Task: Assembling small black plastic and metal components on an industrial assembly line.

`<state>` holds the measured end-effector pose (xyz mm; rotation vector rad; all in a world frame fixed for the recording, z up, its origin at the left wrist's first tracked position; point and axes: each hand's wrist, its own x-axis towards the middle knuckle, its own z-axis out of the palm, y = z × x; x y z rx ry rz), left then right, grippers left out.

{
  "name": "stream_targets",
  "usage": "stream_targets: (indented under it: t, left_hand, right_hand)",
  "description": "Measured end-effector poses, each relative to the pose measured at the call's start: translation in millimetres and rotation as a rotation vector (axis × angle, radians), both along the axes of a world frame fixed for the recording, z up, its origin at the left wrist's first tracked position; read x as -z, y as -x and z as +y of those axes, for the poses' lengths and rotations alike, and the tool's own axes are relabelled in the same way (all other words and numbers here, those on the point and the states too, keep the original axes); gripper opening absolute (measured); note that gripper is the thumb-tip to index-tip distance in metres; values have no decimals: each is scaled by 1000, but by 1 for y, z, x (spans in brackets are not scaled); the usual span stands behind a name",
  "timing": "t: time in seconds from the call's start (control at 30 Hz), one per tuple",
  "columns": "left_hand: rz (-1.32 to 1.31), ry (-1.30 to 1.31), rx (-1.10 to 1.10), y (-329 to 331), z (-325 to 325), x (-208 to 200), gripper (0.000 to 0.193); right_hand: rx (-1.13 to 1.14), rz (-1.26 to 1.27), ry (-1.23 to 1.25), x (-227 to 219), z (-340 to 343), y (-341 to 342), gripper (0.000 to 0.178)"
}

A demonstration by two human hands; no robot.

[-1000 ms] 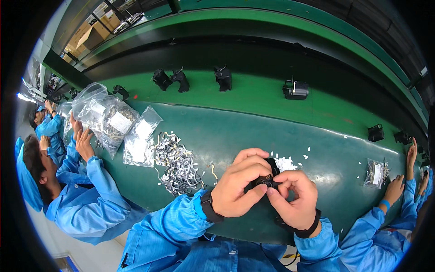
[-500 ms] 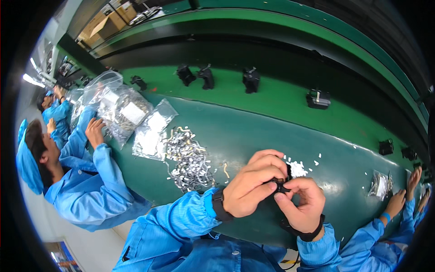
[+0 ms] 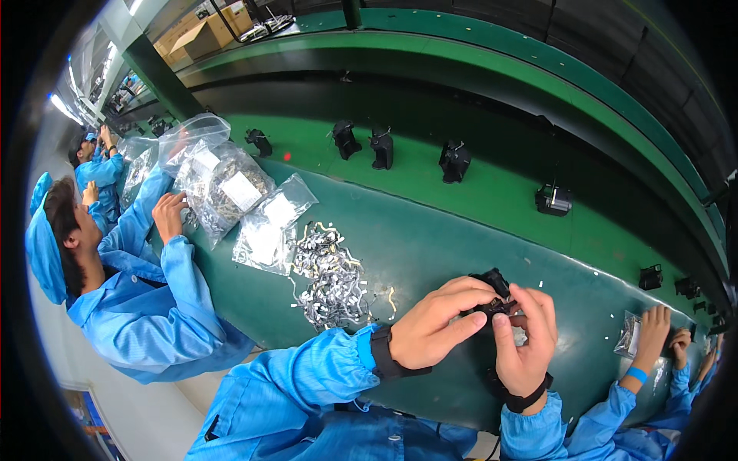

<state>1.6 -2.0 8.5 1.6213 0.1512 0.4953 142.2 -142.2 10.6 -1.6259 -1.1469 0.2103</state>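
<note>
Over the green tabletop, my left hand [image 3: 438, 323] grips a small black plastic housing [image 3: 492, 283] from its left side, with the thumb along the near edge. My right hand [image 3: 526, 338] meets it from the right, thumb and fingers closed at the housing's edge; whatever they pinch there is too small to make out. Parts of the housing are hidden by my fingers. Behind the right hand, a few small white pieces [image 3: 520, 336] show on the table. Left of my hands lies a heap of short flex cables [image 3: 330, 273] with white tabs, and one loose tan strip [image 3: 392, 302].
Clear plastic bags [image 3: 223, 188] of parts lie at the far left, beside a co-worker in blue [image 3: 146, 300]. A green belt [image 3: 507, 211] runs behind the table, carrying several black units [image 3: 455, 161]. At right are another person's hand [image 3: 652, 334] and a small bag [image 3: 628, 336].
The view has shifted. The black housing is tilted differently and stands out more above my fingers. My right fingers have risen, covering most of the white pieces. The right-hand co-worker's hand has moved.
</note>
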Motion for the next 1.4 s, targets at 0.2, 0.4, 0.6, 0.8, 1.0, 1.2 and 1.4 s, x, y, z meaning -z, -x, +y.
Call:
stream_targets:
  t: [0.2, 0.4, 0.6, 0.8, 1.0, 1.2, 1.4]
  left_hand:
    - [46, 101, 108, 0, 0, -3, 41]
    - [91, 168, 18, 2, 0, 2, 41]
    - [46, 129, -160, 1, 1, 0, 42]
    - [127, 231, -19, -7, -3, 15, 43]
    - [62, 166, 28, -5, -8, 11, 27]
    - [-66, 234, 374, 7, -15, -9, 27]
    - [-150, 508, 431, 8, -10, -5, 21]
  right_hand:
    - [-42, -106, 163, -7, 3, -3, 72]
    - [-15, 50, 142, -8, 11, -23, 68]
    - [74, -297, 197, -34, 86, -106, 62]
    - [106, -437, 429, 1, 157, -165, 72]
    - [114, -551, 519, -20, 139, -145, 90]
    - [-368, -159, 440, -54, 108, -35, 35]
    - [-785, -252, 396, 8, 134, 22, 26]
